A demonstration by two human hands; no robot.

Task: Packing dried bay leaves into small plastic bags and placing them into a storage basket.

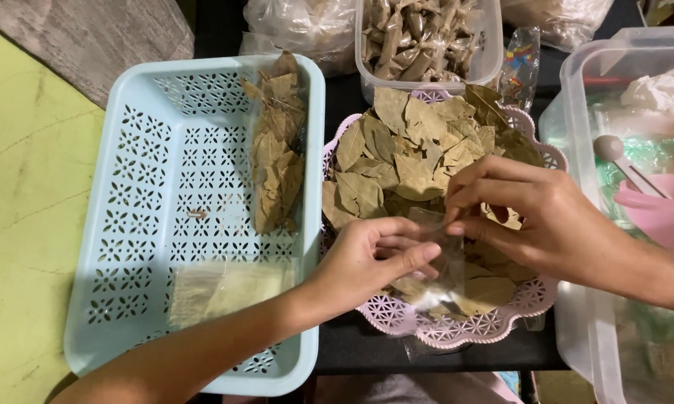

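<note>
Both hands meet over the near side of the pink basket (397, 318), which is heaped with dried bay leaves (419, 146), and between them they hold a small clear plastic bag (443, 258). The left hand (367, 258) comes in from the lower left and has its thumb and fingers (415, 258) pinched on the bag's left edge; the right hand (531, 221) reaches in from the right, its fingertips drawn together on the bag's top edge. The bag hangs roughly upright between the two grips, its long axis running from the fingertips down toward the near rim of the basket, with its mouth at the top where the hands nearly touch. The leaf pile lies directly beyond and beneath the bag, closest to the right hand. To the left, just beside the pink basket, a light blue basket (127, 224) holds a row of filled leaf packets (277, 142) and a stack of empty bags (228, 288). A clear tub (486, 60) of packed packets stands behind
</note>
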